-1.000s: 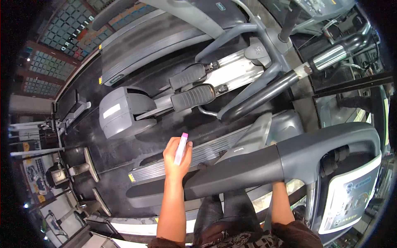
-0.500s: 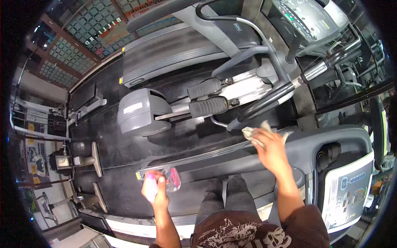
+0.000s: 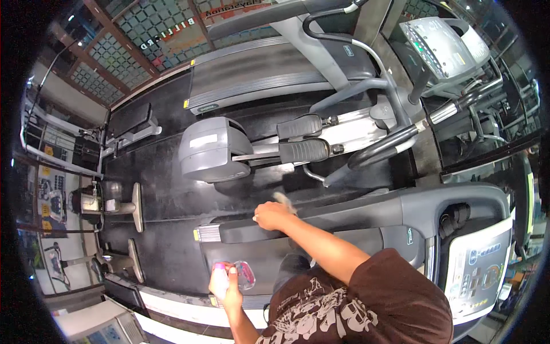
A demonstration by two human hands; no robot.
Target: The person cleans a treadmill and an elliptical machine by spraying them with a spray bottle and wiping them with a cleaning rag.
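My right hand [image 3: 274, 217] is closed on a pale cloth [image 3: 283, 200], part of which sticks out above the fingers. It rests against the dark grey side rail [image 3: 355, 211] of the treadmill I stand on, toward the rail's left part. Lower down, my left hand [image 3: 230, 291] is wrapped round a clear plastic bottle [image 3: 245, 276] with pink and red on it, held over the treadmill belt [image 3: 229, 251]. The bottle's top is partly covered by the fingers and washed out by glare.
The treadmill's console [image 3: 480, 275] is at my right. Beyond the rail stands an elliptical trainer [image 3: 209, 150] with two black pedals, and a second treadmill [image 3: 246, 64] lies farther back. A bench [image 3: 130, 123] and weight machine frames are at the left.
My right hand has swept left along the side rail with the cloth. My left hand, still holding the bottle, is slightly lower and to the right in view. The camera view has shifted.
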